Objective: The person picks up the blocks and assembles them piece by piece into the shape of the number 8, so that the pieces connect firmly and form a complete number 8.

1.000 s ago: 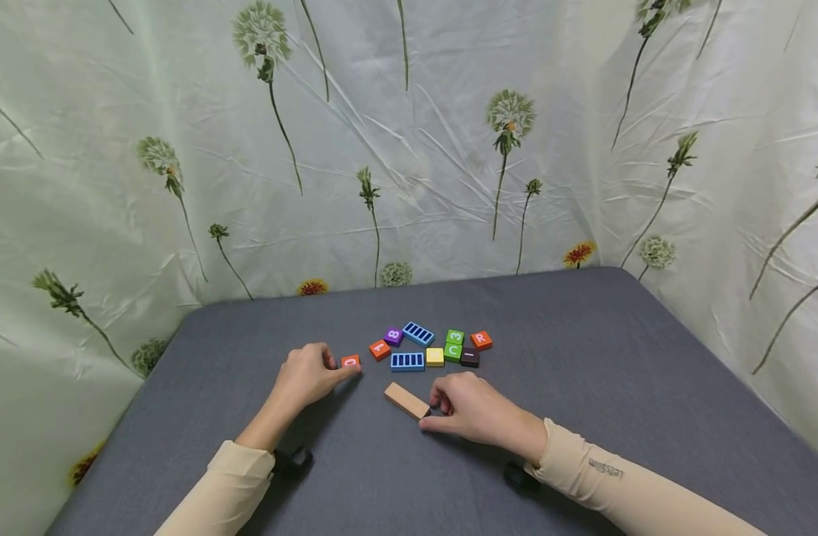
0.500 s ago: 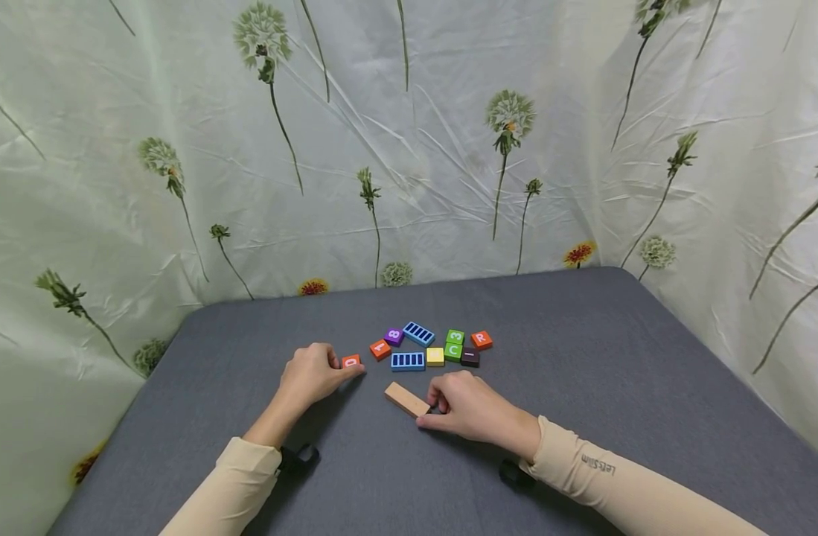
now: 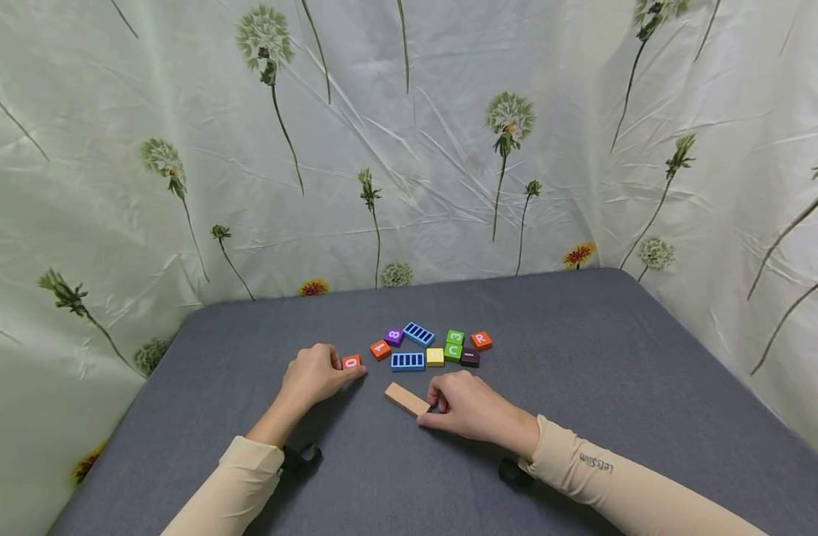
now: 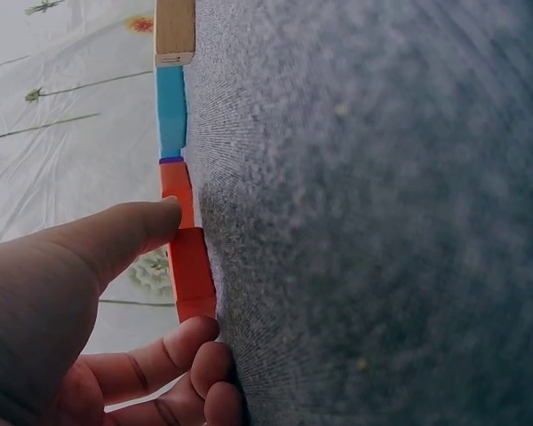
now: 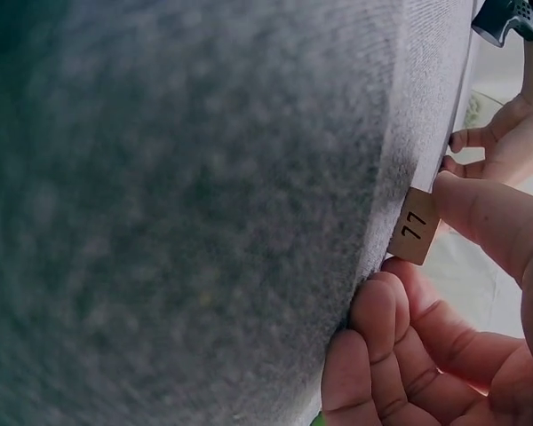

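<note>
My left hand (image 3: 315, 374) has its thumb and index finger at two sides of an orange tile (image 3: 351, 362) marked with a white 0. In the left wrist view, that tile (image 4: 191, 266) lies between thumb and fingertip, flat on the cloth. My right hand (image 3: 478, 408) pinches the near right end of a plain wooden block (image 3: 406, 399), which rests on the table at a slant. From the right wrist, the block's end (image 5: 413, 226) shows the number 77, with thumb and index finger at its opposite edges.
Behind the block lie a blue slotted tile (image 3: 408, 362), a yellow tile (image 3: 435, 357), a dark tile (image 3: 470, 358) and green tiles (image 3: 453, 353). Farther back are another blue slotted tile (image 3: 418, 334), a purple 8 tile (image 3: 394, 337) and an orange R tile (image 3: 481, 340). An orange 1 tile (image 3: 380, 350) sits between.
My left hand has shifted slightly right, its thumb farther along the orange 0 tile. My right hand has edged slightly left at the wooden block. The tiles and block look unmoved.
</note>
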Demonstrator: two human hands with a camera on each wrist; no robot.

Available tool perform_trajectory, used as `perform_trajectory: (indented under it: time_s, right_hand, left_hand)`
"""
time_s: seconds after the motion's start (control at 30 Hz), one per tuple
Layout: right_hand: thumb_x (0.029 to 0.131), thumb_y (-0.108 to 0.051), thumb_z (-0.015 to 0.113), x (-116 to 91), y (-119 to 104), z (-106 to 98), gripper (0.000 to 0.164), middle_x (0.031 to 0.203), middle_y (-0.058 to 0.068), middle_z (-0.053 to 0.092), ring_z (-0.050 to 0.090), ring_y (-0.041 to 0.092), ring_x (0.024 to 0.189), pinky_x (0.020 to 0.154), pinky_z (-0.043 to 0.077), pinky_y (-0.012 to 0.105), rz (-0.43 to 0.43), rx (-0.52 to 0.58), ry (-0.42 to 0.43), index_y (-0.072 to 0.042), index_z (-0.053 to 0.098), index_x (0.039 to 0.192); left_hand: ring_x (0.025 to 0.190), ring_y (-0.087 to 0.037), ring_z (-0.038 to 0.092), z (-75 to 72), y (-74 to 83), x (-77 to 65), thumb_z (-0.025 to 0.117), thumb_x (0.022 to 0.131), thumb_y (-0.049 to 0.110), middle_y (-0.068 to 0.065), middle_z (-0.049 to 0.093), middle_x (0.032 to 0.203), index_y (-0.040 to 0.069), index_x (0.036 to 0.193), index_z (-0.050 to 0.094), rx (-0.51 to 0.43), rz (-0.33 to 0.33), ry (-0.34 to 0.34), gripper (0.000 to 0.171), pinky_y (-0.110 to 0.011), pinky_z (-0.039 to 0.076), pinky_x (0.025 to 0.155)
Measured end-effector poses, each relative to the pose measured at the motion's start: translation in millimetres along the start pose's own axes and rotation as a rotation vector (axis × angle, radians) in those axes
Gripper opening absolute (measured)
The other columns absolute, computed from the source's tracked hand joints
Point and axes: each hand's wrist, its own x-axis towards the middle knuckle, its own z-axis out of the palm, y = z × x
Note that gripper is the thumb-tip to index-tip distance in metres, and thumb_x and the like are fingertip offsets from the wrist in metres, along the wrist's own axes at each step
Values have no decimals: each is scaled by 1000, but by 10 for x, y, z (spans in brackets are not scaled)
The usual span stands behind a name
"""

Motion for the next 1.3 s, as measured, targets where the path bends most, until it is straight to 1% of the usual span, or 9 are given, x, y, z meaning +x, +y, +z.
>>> perform_trajectory:
  time_s: [0.17, 0.33, 0.6, 0.83, 1.0, 1.13, 1.3]
  right_hand:
    - [91, -28, 87, -3, 16, -12, 24, 71, -8, 56, 48, 3, 64, 58, 36, 21, 0, 12, -6, -15, 69, 84]
    - [92, -27, 87, 0, 22, -19, 22, 71, -8, 56, 48, 2, 64, 58, 37, 21, 3, 28, -17, -15, 69, 84]
    - [92, -26, 87, 6, 25, -14, 22, 71, -8, 56, 49, 2, 64, 57, 37, 20, 7, 35, -22, -14, 69, 85]
    - [92, -25, 87, 4, 25, -16, 23, 72, -8, 56, 48, 3, 64, 57, 36, 20, 9, 36, -28, -14, 68, 84]
    - [91, -25, 87, 11, 45, -25, 23, 70, -9, 57, 48, 0, 63, 58, 38, 19, -25, 17, -13, -14, 69, 82]
    - [89, -23, 89, 5, 70, -44, 21, 69, -10, 61, 51, -2, 62, 58, 42, 19, -52, 26, 11, -14, 72, 80]
    - [88, -21, 89, -17, 96, -83, 20, 70, -10, 64, 54, -4, 63, 59, 47, 19, -79, 52, 20, -13, 72, 80]
  left_hand:
    - [62, -15, 48, 10, 2, 9, 85, 87, 55, 1, 50, 66, 14, 71, 56, 2, 5, 2, 53, -30, 34, 56]
    - [61, -15, 47, 18, 9, 3, 85, 88, 52, 1, 49, 64, 14, 70, 56, -2, 13, 2, 52, -30, 33, 56]
    - [65, -17, 47, 12, 9, 7, 85, 88, 49, 0, 50, 69, 13, 72, 56, 0, 22, -3, 49, -32, 33, 57]
    - [63, -15, 45, 30, 22, 14, 84, 88, 56, 2, 44, 65, 14, 69, 53, 10, 14, 4, 56, -32, 31, 58]
    - [66, -18, 48, 35, 20, 15, 84, 89, 51, -1, 50, 69, 13, 74, 56, 18, 9, 10, 50, -33, 33, 58]
    - [68, -19, 50, 26, 20, 16, 85, 88, 48, -3, 55, 73, 11, 79, 59, 16, 2, 8, 46, -33, 35, 59]
    - [66, -18, 50, 11, 5, 21, 82, 87, 38, -2, 55, 72, 12, 79, 59, -4, 4, -1, 36, -33, 35, 57]
